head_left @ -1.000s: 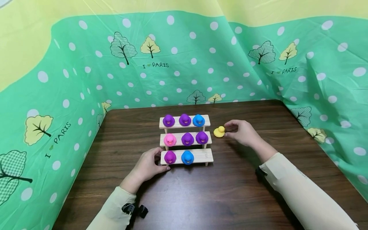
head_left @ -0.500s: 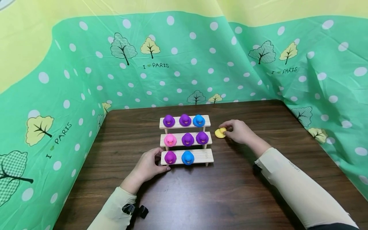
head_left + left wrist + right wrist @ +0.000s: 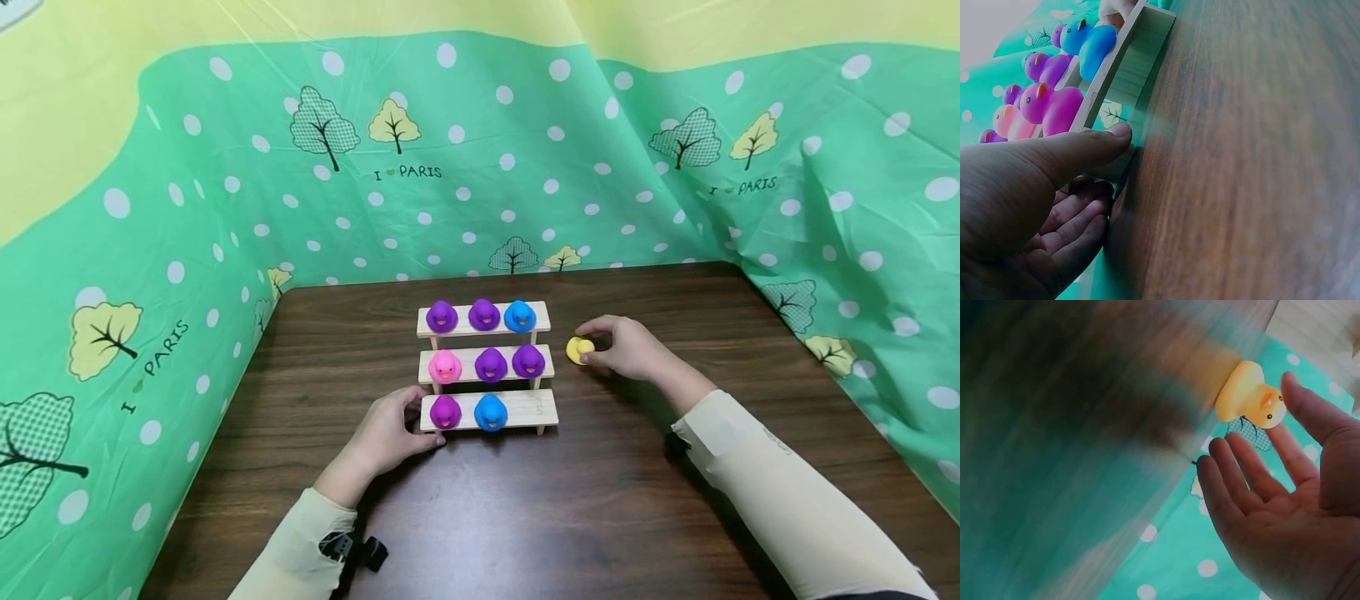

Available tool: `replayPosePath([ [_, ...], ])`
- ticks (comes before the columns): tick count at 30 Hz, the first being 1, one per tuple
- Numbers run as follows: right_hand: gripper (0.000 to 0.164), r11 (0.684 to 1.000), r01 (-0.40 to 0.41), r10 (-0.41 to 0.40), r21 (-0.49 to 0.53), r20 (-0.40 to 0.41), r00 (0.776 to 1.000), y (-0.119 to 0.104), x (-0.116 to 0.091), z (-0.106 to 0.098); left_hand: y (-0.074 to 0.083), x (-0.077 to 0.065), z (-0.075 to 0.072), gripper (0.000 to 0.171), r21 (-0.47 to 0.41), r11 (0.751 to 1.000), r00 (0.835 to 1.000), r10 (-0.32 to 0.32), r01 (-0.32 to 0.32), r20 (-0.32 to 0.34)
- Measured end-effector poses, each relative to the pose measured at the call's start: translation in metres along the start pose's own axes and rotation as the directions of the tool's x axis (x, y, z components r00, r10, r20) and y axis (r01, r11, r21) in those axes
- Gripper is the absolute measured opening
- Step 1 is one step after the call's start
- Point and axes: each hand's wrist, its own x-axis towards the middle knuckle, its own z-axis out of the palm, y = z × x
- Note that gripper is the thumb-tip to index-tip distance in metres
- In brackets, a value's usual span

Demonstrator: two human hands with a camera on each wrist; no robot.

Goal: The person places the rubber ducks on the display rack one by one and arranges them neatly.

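Note:
A three-step wooden display stand (image 3: 531, 410) stands mid-table. My left hand (image 3: 386, 433) grips the left end of its lowest step, thumb in front and fingers behind; the left wrist view shows the thumb (image 3: 1107, 140) along the leg. On that step sit a magenta rubber duck (image 3: 446, 412) and a blue duck (image 3: 491, 412), with bare wood to their right. Right of the stand, my right hand (image 3: 628, 346) pinches a yellow rubber duck (image 3: 575, 351) by the head between thumb and index finger. The duck's face points toward the palm in the right wrist view; the other fingers are loosely extended.
The middle step carries a pink duck (image 3: 445, 367) and two purple ducks (image 3: 491, 365). Two purple ducks (image 3: 442, 316) and a blue one (image 3: 520, 316) fill the top step. A green dotted cloth (image 3: 465, 167) surrounds the dark wooden table (image 3: 525, 517) at back and sides.
My right hand has closed in on the yellow duck. The duck has turned and shifted slightly right and toward me. My left hand keeps its place on the stand.

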Motion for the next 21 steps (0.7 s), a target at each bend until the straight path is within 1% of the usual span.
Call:
replayPosePath([
  [3, 0.039, 0.999, -0.014, 0.012, 0.051, 0.049, 0.999, 0.0008, -0.0007, 0.0001, 0.0002, -0.0001, 0.0001, 0.045, -0.002, 1.0, 1.0, -0.001, 0.001, 0.001],
  [6, 0.037, 0.996, -0.038, 0.032, 0.079, 0.079, 0.996, 0.0008, -0.0012, 0.0003, 0.0002, -0.0002, 0.0001, 0.045, -0.001, 1.0, 1.0, -0.002, 0.002, 0.001],
  [15, 0.034, 0.994, -0.048, 0.042, 0.093, 0.071, 0.997, 0.0022, -0.0009, 0.0002, 0.0017, -0.0001, -0.0005, 0.047, -0.001, 1.0, 1.0, -0.003, 0.003, 0.001],
  [21, 0.033, 0.996, -0.044, 0.041, 0.071, 0.047, 0.998, 0.003, -0.0015, -0.0002, 0.0021, -0.0002, -0.0005, 0.047, 0.002, 1.0, 1.0, 0.001, -0.001, -0.003],
])
